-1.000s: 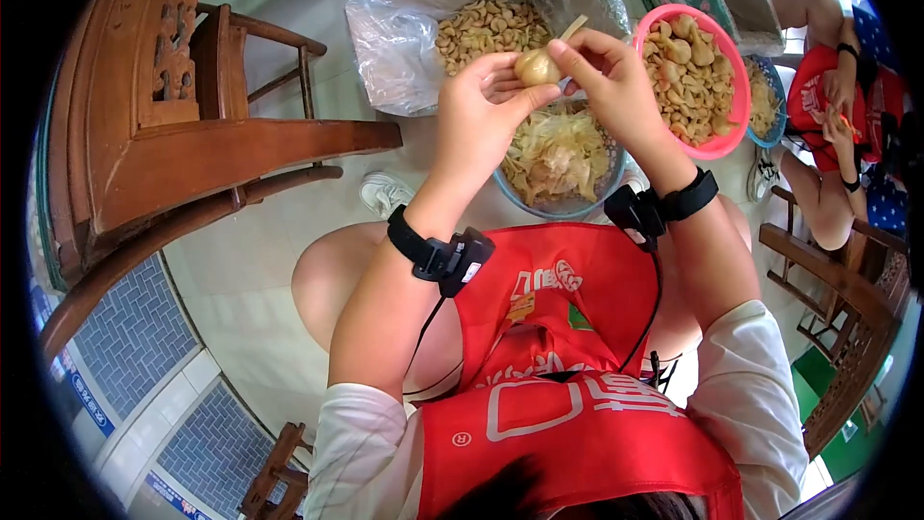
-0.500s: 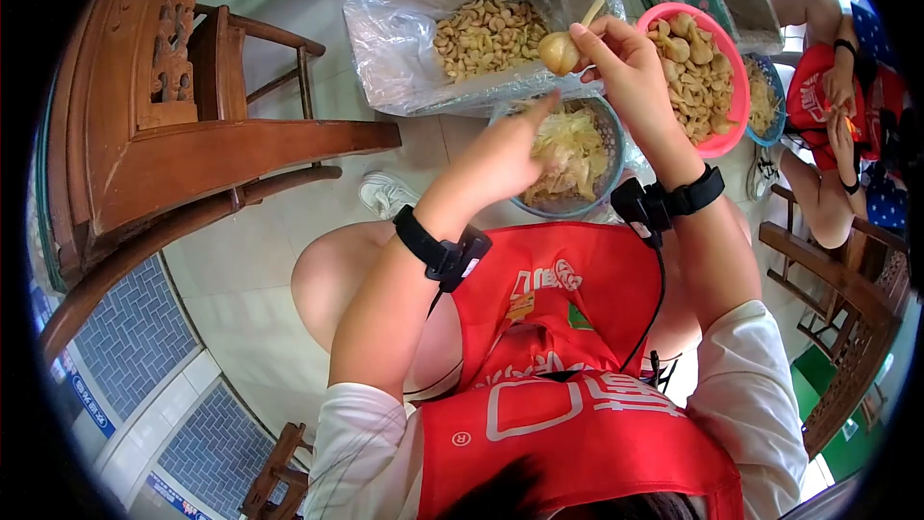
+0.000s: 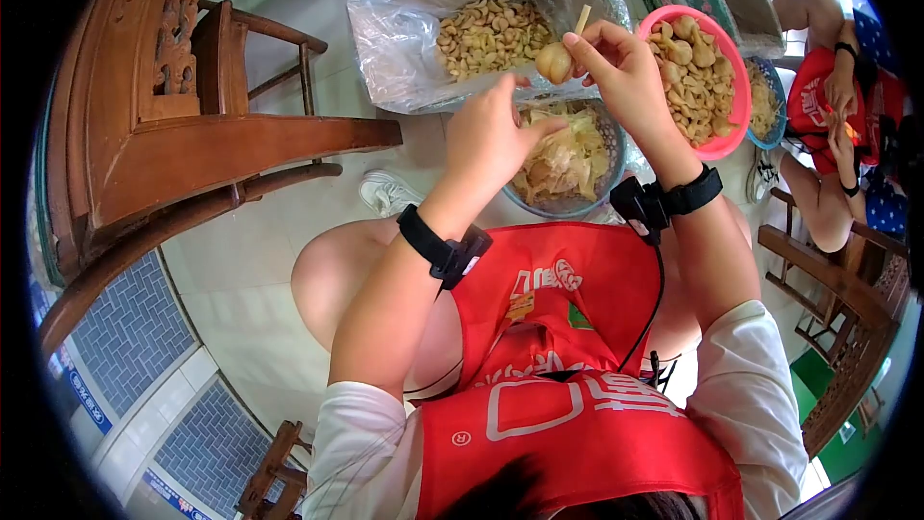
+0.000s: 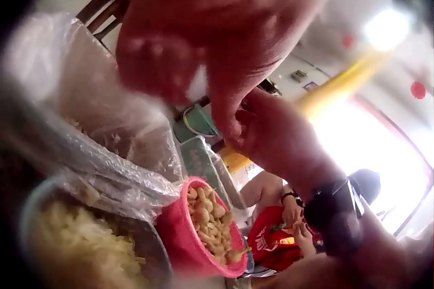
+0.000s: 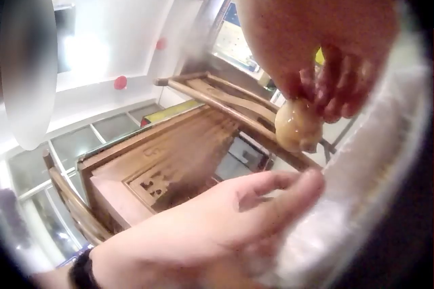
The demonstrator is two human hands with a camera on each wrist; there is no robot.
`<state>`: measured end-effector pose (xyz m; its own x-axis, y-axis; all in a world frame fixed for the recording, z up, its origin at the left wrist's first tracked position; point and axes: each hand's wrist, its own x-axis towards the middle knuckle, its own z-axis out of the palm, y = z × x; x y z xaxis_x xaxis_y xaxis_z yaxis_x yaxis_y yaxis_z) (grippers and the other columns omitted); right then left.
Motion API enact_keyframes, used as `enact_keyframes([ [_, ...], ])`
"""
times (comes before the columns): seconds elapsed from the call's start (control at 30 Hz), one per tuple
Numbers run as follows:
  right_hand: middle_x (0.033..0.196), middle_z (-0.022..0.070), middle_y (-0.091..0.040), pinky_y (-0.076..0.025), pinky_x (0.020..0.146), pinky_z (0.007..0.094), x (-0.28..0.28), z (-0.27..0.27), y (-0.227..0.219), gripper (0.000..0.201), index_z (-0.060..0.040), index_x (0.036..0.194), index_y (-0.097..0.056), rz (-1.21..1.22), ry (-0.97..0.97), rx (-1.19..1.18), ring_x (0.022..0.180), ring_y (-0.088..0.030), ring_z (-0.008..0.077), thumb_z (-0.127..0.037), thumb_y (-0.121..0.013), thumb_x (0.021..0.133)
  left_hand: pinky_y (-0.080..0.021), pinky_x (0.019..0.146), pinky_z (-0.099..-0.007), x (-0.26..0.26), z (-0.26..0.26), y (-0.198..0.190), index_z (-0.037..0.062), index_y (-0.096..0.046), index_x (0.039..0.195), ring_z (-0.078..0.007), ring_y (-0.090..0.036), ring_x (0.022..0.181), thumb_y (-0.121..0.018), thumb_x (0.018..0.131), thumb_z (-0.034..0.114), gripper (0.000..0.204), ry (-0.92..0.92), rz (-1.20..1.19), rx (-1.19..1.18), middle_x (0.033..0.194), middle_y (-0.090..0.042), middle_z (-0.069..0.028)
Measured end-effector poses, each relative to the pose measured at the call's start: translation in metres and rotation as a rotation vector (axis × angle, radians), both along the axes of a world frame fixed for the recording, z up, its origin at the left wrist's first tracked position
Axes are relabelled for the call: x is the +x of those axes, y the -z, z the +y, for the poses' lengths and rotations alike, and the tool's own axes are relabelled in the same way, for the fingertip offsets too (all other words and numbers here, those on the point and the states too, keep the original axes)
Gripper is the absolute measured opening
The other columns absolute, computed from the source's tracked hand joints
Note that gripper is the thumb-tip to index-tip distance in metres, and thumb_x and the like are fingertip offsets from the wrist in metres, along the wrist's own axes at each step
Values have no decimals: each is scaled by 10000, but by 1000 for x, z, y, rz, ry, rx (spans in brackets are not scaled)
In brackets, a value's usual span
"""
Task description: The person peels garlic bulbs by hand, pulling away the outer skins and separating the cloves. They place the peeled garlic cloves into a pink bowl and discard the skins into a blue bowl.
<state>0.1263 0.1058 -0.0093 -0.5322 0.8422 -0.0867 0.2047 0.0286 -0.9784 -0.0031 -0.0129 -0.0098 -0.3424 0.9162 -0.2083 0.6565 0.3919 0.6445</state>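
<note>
Near the plastic-lined box, my right hand [image 3: 630, 72] pinches a pale yellow garlic bulb [image 3: 553, 64] by its stem end, a short stalk poking up beside the fingertips. Glossy skin shows on the bulb [image 5: 298, 126] in the right wrist view. My left hand [image 3: 489, 140] is apart from it, lower and to the left, with thumb spread and fingers loosely bent, holding nothing. Under the hands stands a blue basin [image 3: 568, 214] of papery garlic peels [image 3: 563, 159]. Loose cloves [image 3: 491, 34] lie in the box [image 3: 390, 53].
A pink basin [image 3: 740, 101] heaped with garlic stands to the right, partly in front of a smaller blue basin [image 3: 770, 140] of peels. Another person [image 3: 837, 96] sits at far right. A carved wooden chair [image 3: 260, 159] fills the left side.
Both hands were at the garlic bulb earlier. My left hand let go, dipped over the peel basin and is now raised slightly to the left. The right hand keeps the bulb.
</note>
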Motion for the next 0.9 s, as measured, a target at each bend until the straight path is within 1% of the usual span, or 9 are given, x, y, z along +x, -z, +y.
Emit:
enact_keyframes([
  [0.03, 704, 25, -625, -443, 605, 227, 1, 1, 2, 200, 11, 823, -617, -32, -23, 21, 654, -549, 68, -178, -626, 889, -468, 568, -324, 0, 1, 3, 54, -596, 1133, -181, -596, 589, -805, 704, 315, 544, 0, 0, 0, 667, -604, -71],
  [0.1, 705, 31, -623, -446, 612, 234, 1, 0, 6, 195, 14, 821, -613, -65, -46, 42, 660, -549, 73, -169, -624, 886, -509, 649, -307, -2, 3, 10, 43, -531, 1216, -162, -644, 727, -769, 770, 296, 566, -52, -230, 306, 847, -648, -87],
  [0.13, 702, 34, -619, -448, 619, 242, 0, -1, 8, 191, 16, 815, -607, -32, -107, 91, 666, -549, 78, -163, -625, 882, -509, 649, -307, -2, 4, 10, 43, -531, 1216, -162, -644, 727, -769, 770, 296, 566, -52, -230, 307, 847, -648, -87],
  [0.2, 699, 37, -615, -451, 626, 251, -1, -3, 8, 189, 17, 809, -600, 0, -168, 141, 673, -549, 84, -156, -627, 878, -524, 730, -299, -3, 5, 7, 18, -484, 1253, -159, -649, 849, -702, 847, 236, 510, 31, -494, 222, 995, -640, -95],
  [0.33, 726, 43, -609, -461, 644, 257, -2, -7, 5, 157, 22, 830, -580, 3, -195, 130, 701, -559, 88, -120, -616, 884, -519, 740, -289, 0, 7, 15, -9, -465, 1257, -141, -640, 846, -634, 901, 172, 434, -33, -658, 230, 1001, -635, -80],
  [0.4, 735, 44, -607, -470, 653, 257, -3, -8, 3, 147, 25, 843, -575, 56, -188, 122, 711, -566, 88, -108, -608, 892, -508, 741, -280, 0, 9, 13, -22, -471, 1248, -135, -632, 827, -597, 929, 197, 407, -104, -909, 335, 1009, -627, -80],
  [0.73, 786, 30, -606, -502, 648, 234, -9, -14, 3, 172, 14, 884, -554, 217, -58, 20, 737, -577, 76, -146, -556, 948, -475, 777, -258, -3, 11, 8, 35, -508, 1202, -136, -598, 874, -551, 953, 304, 369, -247, -1176, 318, 1055, -612, -50],
  [0.83, 784, 20, -605, -500, 638, 231, -10, -15, 2, 173, 2, 875, -560, 241, -13, -64, 718, -569, 70, -156, -561, 946, -487, 709, -252, -1, 12, 7, 17, -498, 1163, -116, -594, 814, -587, 934, 298, 373, -290, -1195, 419, 947, -599, -48],
  [0.9, 780, 15, -605, -499, 635, 230, -9, -13, 2, 175, -6, 865, -565, 248, 7, -118, 705, -564, 66, -163, -570, 942, -482, 809, -277, -3, 11, 6, 39, -491, 1190, -140, -595, 890, -590, 930, 243, 345, -247, -1173, 359, 1084, -595, -68],
])
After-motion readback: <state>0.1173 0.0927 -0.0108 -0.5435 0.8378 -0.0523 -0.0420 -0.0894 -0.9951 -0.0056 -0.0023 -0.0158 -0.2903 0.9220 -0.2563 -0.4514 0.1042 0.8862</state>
